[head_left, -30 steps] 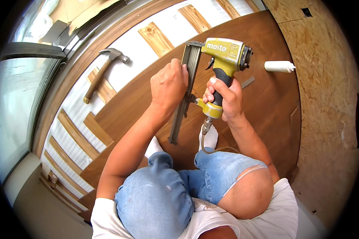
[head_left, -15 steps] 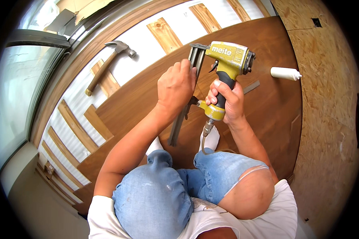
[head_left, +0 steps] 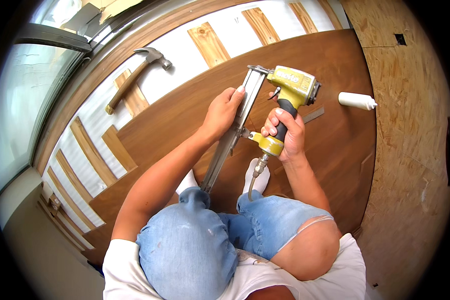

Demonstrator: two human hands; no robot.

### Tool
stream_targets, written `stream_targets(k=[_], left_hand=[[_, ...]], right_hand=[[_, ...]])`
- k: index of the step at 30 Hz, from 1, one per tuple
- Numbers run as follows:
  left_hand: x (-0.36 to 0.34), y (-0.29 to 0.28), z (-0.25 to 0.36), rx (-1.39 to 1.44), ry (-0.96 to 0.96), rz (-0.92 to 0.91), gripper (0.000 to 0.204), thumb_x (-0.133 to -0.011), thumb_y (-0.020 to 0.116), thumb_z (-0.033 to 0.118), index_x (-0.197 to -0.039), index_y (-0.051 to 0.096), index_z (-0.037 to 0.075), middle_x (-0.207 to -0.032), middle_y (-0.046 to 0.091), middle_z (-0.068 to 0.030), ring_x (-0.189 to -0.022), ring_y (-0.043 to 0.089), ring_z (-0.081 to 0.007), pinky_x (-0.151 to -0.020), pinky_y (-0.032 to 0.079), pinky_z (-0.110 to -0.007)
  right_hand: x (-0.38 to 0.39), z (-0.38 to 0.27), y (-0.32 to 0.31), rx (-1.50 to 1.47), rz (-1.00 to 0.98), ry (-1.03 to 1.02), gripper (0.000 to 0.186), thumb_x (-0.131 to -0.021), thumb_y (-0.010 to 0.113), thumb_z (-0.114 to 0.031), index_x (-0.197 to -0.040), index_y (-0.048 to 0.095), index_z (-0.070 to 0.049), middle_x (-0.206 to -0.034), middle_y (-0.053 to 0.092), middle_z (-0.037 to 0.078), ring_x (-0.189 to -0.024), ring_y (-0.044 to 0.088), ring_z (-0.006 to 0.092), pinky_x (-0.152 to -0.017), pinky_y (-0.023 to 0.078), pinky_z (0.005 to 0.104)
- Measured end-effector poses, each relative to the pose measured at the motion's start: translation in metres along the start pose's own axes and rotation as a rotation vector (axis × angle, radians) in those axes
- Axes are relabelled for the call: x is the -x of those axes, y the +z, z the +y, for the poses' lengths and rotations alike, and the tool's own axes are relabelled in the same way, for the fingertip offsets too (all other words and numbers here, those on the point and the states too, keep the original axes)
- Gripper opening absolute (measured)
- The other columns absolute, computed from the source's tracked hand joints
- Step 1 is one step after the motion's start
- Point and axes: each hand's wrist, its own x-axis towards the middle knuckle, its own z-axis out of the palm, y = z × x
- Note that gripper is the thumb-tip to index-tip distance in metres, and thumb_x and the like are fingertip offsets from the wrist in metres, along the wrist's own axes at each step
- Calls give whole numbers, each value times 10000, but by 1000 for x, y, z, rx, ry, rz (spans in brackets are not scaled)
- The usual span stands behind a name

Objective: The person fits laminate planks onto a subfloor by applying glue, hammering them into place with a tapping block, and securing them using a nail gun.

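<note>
My right hand (head_left: 287,127) is wrapped round the black handle of a yellow pneumatic nail gun (head_left: 294,85), with an air hose (head_left: 255,182) attached below. My left hand (head_left: 224,111) grips the gun's long metal magazine (head_left: 217,165), its fingers curled along the rail, which slants down toward my left knee. The gun is held over dark brown wooden floor boards (head_left: 335,145). A small flat metal strip (head_left: 313,114) lies on the boards just right of my right hand, and a white squeeze bottle (head_left: 355,101) lies on its side farther right.
A claw hammer (head_left: 127,87) lies on white underlay (head_left: 175,92) crossed by short wooden battens (head_left: 207,45) at upper left. A glass sliding door (head_left: 30,105) borders the left side. Chipboard flooring (head_left: 400,150) runs along the right. My bent legs (head_left: 185,250) are below the gun.
The gun has tilted and moved slightly down. My left hand has shifted on the magazine, its thumb now lying along the top of the rail, and the magazine's lower end has swung toward my left knee.
</note>
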Motion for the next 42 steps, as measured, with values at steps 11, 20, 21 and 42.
stream_targets(k=[11, 20, 21, 42], left_hand=[[67, -40, -31, 475, 304, 203, 427, -1121, 385, 357, -1184, 597, -7, -1064, 662, -120, -973, 626, -187, -935, 515, -361], [11, -16, 5, 634, 511, 283, 399, -1115, 401, 368, -1208, 591, 30, -1053, 573, -43, -974, 548, -137, -935, 460, -308], [14, -14, 5, 609, 525, 230, 407, -1116, 398, 373, -1223, 585, 28, -1057, 572, -43, -986, 551, -142, -953, 456, -311], [218, -253, -207, -1247, 531, 303, 589, -936, 623, 204, -1469, 519, -23, -1593, 442, -149, -1493, 396, -292, -1260, 300, -428]], right_hand=[[-30, -41, -22, -174, 12, -170, 361, -1005, 567, -154, -1338, 548, -16, -762, 500, -23, -653, 493, 84, -719, 487, 301], [-20, -16, 56, 177, 1, -79, 419, -1031, 574, -190, -1400, 497, -7, -801, 483, -19, -688, 493, 79, -734, 493, 310], [-23, -26, 59, 232, -33, -61, 441, -1033, 575, -192, -1418, 483, 1, -805, 488, -14, -688, 500, 82, -728, 498, 310], [-162, 114, 248, 822, -349, 858, 296, -912, 601, -135, -1132, 555, 57, -727, 598, 36, -583, 623, 113, -557, 610, 320]])
